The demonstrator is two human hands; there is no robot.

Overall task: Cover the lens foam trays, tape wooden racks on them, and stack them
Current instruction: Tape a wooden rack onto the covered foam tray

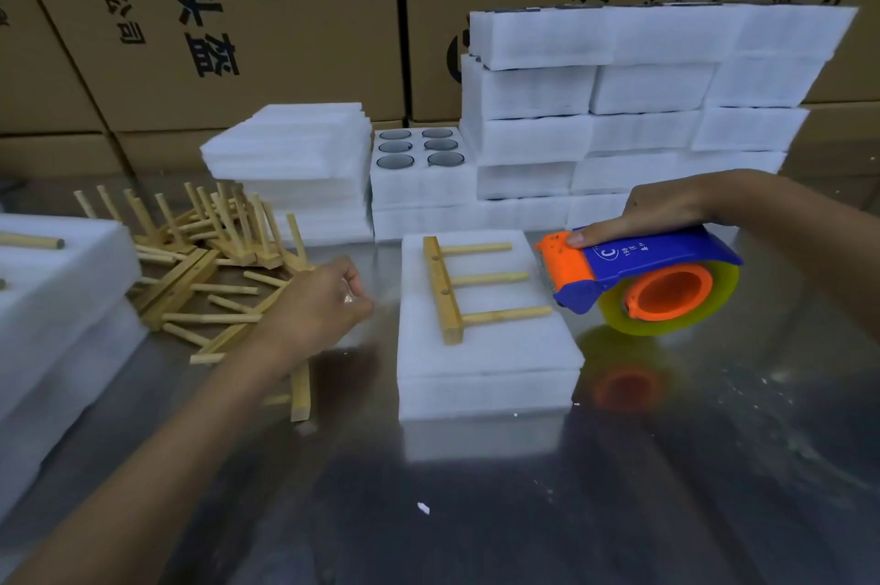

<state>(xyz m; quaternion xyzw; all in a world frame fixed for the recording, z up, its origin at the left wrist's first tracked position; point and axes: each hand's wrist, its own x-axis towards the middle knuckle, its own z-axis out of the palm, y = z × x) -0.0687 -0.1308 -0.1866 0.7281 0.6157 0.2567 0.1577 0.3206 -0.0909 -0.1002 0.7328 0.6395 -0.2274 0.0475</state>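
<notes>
A covered white foam tray [485, 360] lies on the table in front of me, with a wooden rack [447, 294] flat on its lid, three pegs pointing right. My right hand [666, 208] grips a blue and orange tape dispenser [638, 275] with a clear tape roll, held just off the tray's right edge at rack height. My left hand [319, 303] hovers a little left of the tray with its fingers curled; it is blurred and I see nothing in it. An open tray [419, 175] showing dark lenses stands behind.
Loose wooden racks [214, 260] are heaped at the left. A stack of foam lids [295, 165] and a wall of foam trays [633, 108] stand at the back before cardboard boxes. Finished trays [57, 298] with a rack on top sit at the far left.
</notes>
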